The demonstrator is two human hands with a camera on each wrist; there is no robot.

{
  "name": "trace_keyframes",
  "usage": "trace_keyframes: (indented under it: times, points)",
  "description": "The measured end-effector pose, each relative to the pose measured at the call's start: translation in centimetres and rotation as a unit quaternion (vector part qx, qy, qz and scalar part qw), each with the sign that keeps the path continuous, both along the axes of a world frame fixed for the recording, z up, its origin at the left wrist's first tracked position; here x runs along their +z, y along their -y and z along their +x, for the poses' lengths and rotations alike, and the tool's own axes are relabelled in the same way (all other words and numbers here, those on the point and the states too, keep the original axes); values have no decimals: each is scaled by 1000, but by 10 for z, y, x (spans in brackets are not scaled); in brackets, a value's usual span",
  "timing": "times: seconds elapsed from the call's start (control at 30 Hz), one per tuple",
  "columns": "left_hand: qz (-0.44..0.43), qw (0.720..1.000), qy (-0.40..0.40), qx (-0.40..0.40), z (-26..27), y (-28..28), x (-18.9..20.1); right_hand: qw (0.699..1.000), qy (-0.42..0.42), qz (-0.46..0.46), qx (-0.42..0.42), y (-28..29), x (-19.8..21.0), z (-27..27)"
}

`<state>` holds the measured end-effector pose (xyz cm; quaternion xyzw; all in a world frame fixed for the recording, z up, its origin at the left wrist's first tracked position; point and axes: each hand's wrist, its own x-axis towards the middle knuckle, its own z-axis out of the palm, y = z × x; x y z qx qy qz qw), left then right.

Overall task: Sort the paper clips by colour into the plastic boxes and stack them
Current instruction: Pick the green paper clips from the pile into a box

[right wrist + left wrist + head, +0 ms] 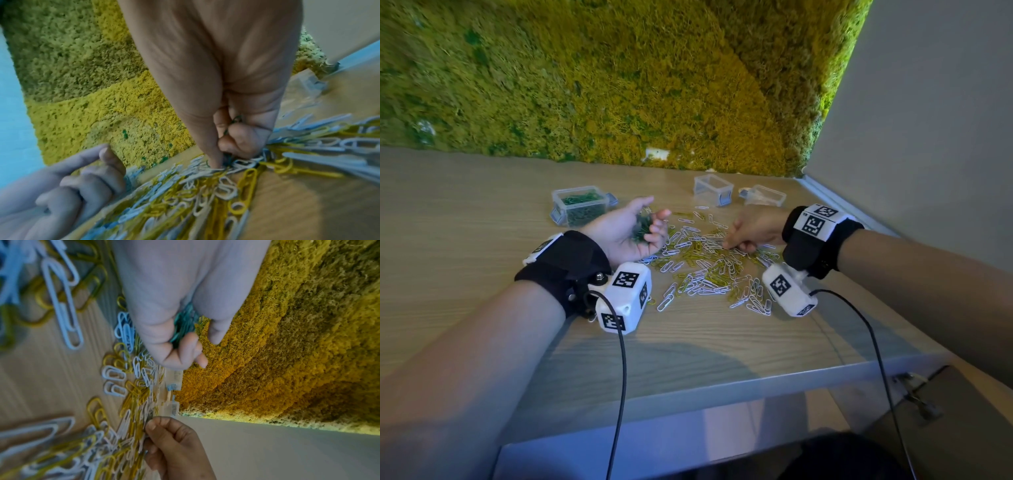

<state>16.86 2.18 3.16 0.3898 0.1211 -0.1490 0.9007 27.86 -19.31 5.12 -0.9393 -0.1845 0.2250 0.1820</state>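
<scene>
Head view. No readable writing or brand shows; the only markings are black-and-white square codes on the wrist cameras (625,297) and the right wristband (814,224).

Toward the far left of the tabletop (465,219) stands an open box (582,205) holding green clips. Just right of it the left hand (631,231) lies palm up, fingers curled loosely round a bunch of green clips (643,226). At mid-table a heap (709,267) of white and yellow clips lies spread between the two hands. The right hand (748,233) is down on the far part of the heap, thumb and forefinger closed together on it. Near the far right corner, by the moss wall (619,85), stand two clear boxes (713,189) (765,196), the first with no clips visible in it; the contents of the second cannot be told.

Left wrist view. It alone shows the green clips (184,324) from behind the palm, lying between the curled fingers (186,352) and the thumb; the right hand (174,446) appears opposite, fingertips in the heap (127,402).

Right wrist view. It alone shows a dark green clip (234,123) pinched between the right thumb (205,129) and a curled finger, with a second dark clip (227,160) at the fingertip in the heap (195,191). The left hand (68,194) sits at the lower left, fingers bent.
</scene>
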Motion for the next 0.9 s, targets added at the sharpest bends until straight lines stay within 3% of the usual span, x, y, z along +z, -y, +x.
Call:
trace_keyframes:
  times: [0.1,0.17,0.27,0.33,0.37,0.53,0.63,0.77,0.9]
  points:
    - [-40,998,-13,46,0,-1,2,992,-83,99,-16,0,5,-3]
    - [-65,995,-21,73,1,-2,4,956,-178,230,-45,-1,8,-10]
    - [-93,990,-24,107,2,-2,5,845,-310,432,-62,-9,9,-24]
    - [-101,986,-24,128,2,-2,6,772,-371,511,-71,-21,8,-34]
    - [-106,984,-21,139,1,-1,7,750,-396,524,-75,-29,6,-39]
    - [-126,969,14,214,3,-2,9,752,-421,486,-147,-75,-6,-63]
    - [-103,961,71,246,5,-3,11,725,-424,503,-203,-100,-6,-76]
    - [46,956,151,246,7,0,17,673,-410,562,-252,-127,-3,-84]
    - [213,920,203,258,5,-2,15,674,-400,568,-252,-142,-5,-82]
